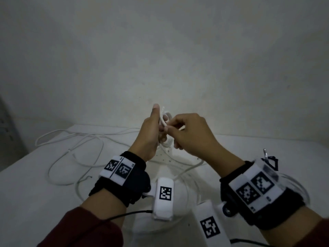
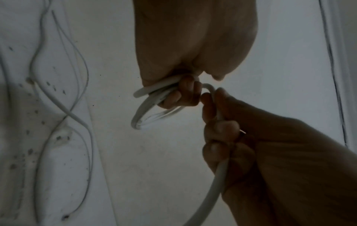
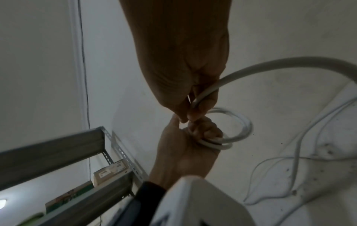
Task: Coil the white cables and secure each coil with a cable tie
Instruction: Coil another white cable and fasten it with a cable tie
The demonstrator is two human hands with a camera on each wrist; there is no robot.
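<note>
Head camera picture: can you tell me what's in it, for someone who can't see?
Two hands hold a small coil of white cable above a white table; the left hand grips it, the right hand pinches a strand. Loose white cables lie behind.

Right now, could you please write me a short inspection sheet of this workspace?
Surface: white table, dark specks near the middle.
Job's things: small white coil held above the table; no cable tie seen.
Clutter: nothing seen on the table besides cables.
Grippers: left hand grips the coil; right hand pinches the free strand feeding it.
Cables: loose white cables sprawl uncoiled on the left of the table.
Surroundings: plain wall behind; metal shelving with boxes at the side.
</note>
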